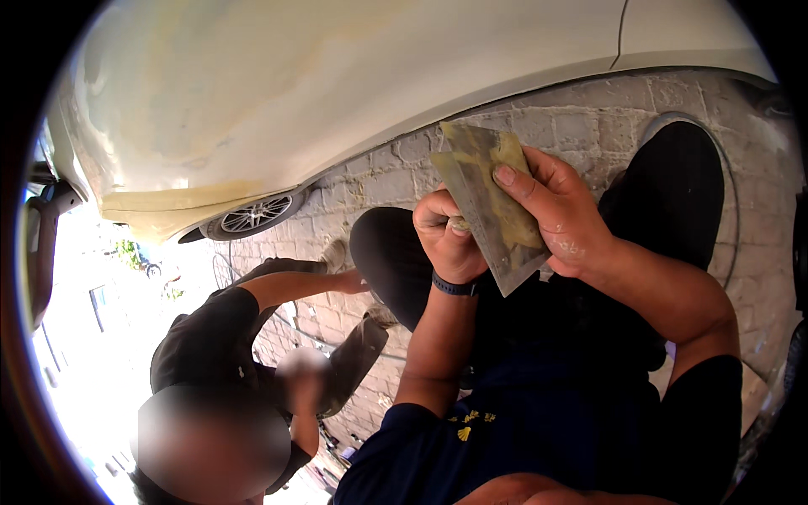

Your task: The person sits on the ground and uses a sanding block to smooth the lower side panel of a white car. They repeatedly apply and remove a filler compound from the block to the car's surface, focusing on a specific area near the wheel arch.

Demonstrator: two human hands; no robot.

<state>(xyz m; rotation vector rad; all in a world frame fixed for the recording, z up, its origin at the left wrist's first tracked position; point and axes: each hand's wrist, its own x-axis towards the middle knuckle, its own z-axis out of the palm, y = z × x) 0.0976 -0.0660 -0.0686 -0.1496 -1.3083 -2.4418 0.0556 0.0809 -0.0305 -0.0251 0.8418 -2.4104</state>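
Two thin, flexible putty spreaders overlap in front of me, smeared with yellowish-grey paste. My right hand (560, 210) grips the broad putty spreader (497, 185), thumb flat on its face and fingers behind. At the left edge of the overlapping plates, my left hand (450, 231) is closed, its fingers curled and partly covered by the nearer putty spreader (480, 236). A small yellowish piece shows at its thumb tip, seemingly part of that spreader's grip. Pale smears mark my right wrist. A dark band circles my left wrist.
The side of a pale car (278, 93) with yellowish patches curves across the top, its wheel (252, 216) below left. Under me lies block paving (379, 185). A co-worker in dark clothes (206, 345) crouches close at my left. A dark hose (736, 210) curves at right.
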